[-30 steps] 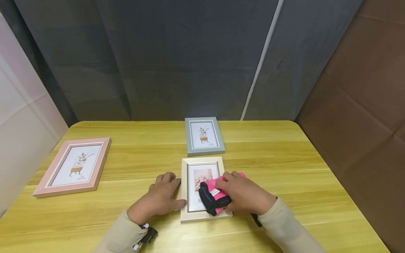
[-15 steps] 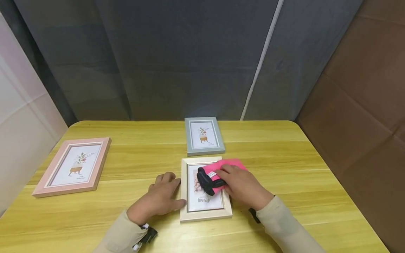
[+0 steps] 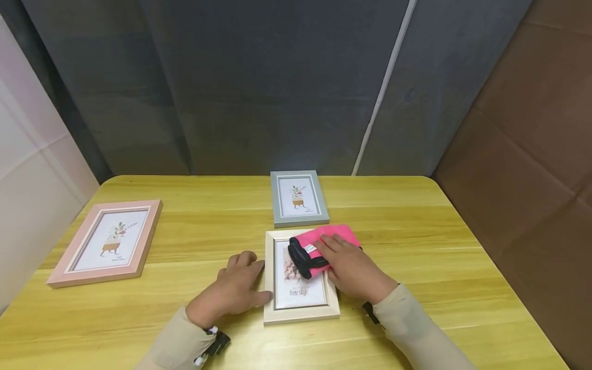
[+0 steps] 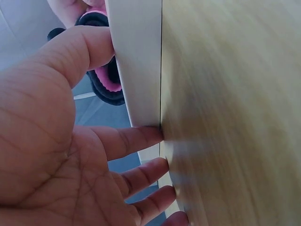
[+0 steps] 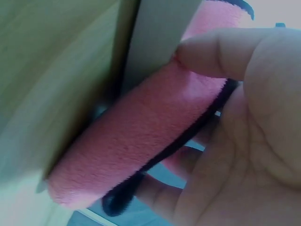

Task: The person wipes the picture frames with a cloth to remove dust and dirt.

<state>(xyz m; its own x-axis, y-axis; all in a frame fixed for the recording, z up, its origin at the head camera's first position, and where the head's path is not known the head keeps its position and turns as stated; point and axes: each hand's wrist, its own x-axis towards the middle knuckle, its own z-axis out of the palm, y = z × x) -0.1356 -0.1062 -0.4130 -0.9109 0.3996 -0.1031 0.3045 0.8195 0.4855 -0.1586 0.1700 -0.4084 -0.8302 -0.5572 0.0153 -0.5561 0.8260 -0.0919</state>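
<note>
A cream picture frame [image 3: 302, 314] lies face up on the wooden table, its print partly covered. Across its upper right corner lies a folded pink cloth [image 3: 344, 234] with black edging and a small white label. My right hand [image 3: 353, 267] holds this cloth against the frame, fingers over its top. In the right wrist view the thumb [image 5: 211, 52] presses the fuzzy side of the cloth, close to the frame's edge. My left hand [image 3: 236, 288] rests at the frame's left side, with thumb and fingertips touching the edge [image 4: 138, 61] in the left wrist view.
Beyond the cream frame lies a grey-blue picture frame [image 3: 277, 205], near the table's back edge. A pink picture frame [image 3: 150, 231] lies at the left. Dark grey cloth [image 3: 259, 92] hangs behind the table [image 3: 398, 221], and brown cloth [image 3: 522, 128] along the right.
My right hand has moved the cloth up the frame from its lower right to its upper right, uncovering the lettering on the print. The left hand stays put.
</note>
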